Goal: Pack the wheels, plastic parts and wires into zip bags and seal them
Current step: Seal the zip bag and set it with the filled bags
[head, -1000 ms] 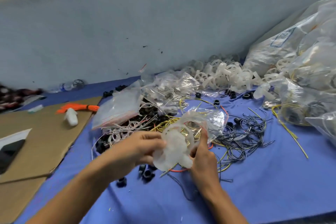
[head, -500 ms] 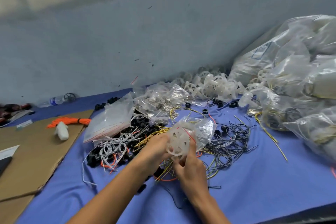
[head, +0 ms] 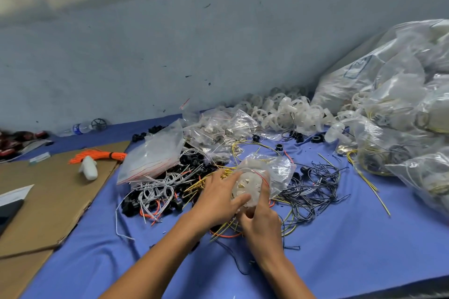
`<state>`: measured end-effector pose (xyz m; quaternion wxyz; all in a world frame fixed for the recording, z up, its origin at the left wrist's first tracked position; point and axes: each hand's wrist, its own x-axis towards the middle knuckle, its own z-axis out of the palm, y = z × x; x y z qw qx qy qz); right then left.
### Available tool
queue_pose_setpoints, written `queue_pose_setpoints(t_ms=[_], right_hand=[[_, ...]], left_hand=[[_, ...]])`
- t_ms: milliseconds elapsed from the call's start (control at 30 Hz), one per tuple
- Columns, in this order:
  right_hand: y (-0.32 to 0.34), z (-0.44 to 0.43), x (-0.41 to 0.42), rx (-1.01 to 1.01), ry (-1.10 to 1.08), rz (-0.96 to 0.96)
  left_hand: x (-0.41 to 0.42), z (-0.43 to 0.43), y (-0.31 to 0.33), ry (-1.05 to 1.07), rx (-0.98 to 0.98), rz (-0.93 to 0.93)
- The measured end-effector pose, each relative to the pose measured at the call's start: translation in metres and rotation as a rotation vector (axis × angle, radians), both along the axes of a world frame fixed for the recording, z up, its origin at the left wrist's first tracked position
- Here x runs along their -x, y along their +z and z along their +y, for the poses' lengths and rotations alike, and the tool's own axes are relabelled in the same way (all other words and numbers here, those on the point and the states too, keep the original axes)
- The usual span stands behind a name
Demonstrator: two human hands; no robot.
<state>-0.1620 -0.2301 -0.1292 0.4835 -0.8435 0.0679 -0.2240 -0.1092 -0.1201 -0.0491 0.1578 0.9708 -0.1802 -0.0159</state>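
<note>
A small clear zip bag (head: 272,172) with a white plastic wheel (head: 245,185) inside it sits over the tangle of wires at the table's middle. My left hand (head: 218,199) lies across the wheel's left side, thumb on its front. My right hand (head: 261,222) grips the bag and wheel from below, fingers up along the right edge. Yellow, grey, black and orange wires (head: 313,189) spread around them. A pile of white wheels (head: 286,111) lies at the back. Black plastic parts (head: 192,160) lie under the wires.
A stack of empty zip bags (head: 153,155) lies left of my hands. Large filled clear bags (head: 401,109) crowd the right side. Brown cardboard (head: 51,192) with a white bottle (head: 88,167) and orange ties covers the left. A grey wall runs behind the blue cloth (head: 340,250).
The bag with the wheel has gone down from mid-air onto the wire pile. Both hands followed it and closed in round the wheel. The view has tilted up.
</note>
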Motion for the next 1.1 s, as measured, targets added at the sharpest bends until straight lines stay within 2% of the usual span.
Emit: queue_pose_setpoints(t_ms=[67, 167, 300, 367, 433, 500, 633, 767, 833, 933, 1033, 1100], right_hand=[[0.0, 0.0, 0.001, 0.016, -0.002, 0.007], [0.003, 0.002, 0.003, 0.068, -0.036, -0.026], [0.006, 0.001, 0.003, 0.071, -0.028, -0.019], [0.005, 0.001, 0.003, 0.077, -0.026, -0.016], [0.002, 0.001, 0.002, 0.071, 0.001, -0.005], [0.0, 0.001, 0.001, 0.093, 0.028, 0.008], [0.0, 0.001, 0.001, 0.111, 0.033, 0.032], [0.002, 0.002, 0.003, 0.114, 0.066, 0.039], [0.004, 0.002, 0.003, 0.099, 0.062, 0.048], [0.004, 0.0, 0.002, 0.047, 0.044, 0.088], [0.004, -0.001, 0.001, -0.003, 0.03, 0.123], [0.005, -0.001, -0.001, -0.016, 0.025, 0.123]], left_hand=[[-0.003, -0.002, -0.004, 0.003, 0.164, 0.088], [-0.008, -0.007, -0.001, 0.099, 0.261, -0.04], [-0.001, -0.015, 0.007, 0.178, 0.15, -0.213], [0.007, -0.019, 0.008, 0.188, 0.094, -0.24], [0.011, -0.022, 0.006, 0.139, 0.107, -0.149], [0.01, -0.027, 0.009, 0.085, 0.189, 0.052], [0.004, -0.043, 0.018, 0.112, 0.554, 0.537], [-0.005, -0.054, 0.007, 0.094, 0.74, 0.633], [-0.012, -0.058, 0.005, 0.08, 0.773, 0.666], [-0.021, -0.067, 0.004, 0.094, 0.671, 0.554], [-0.026, -0.065, 0.0, 0.208, 0.363, 0.179], [-0.026, -0.058, -0.001, 0.264, 0.368, 0.06]])
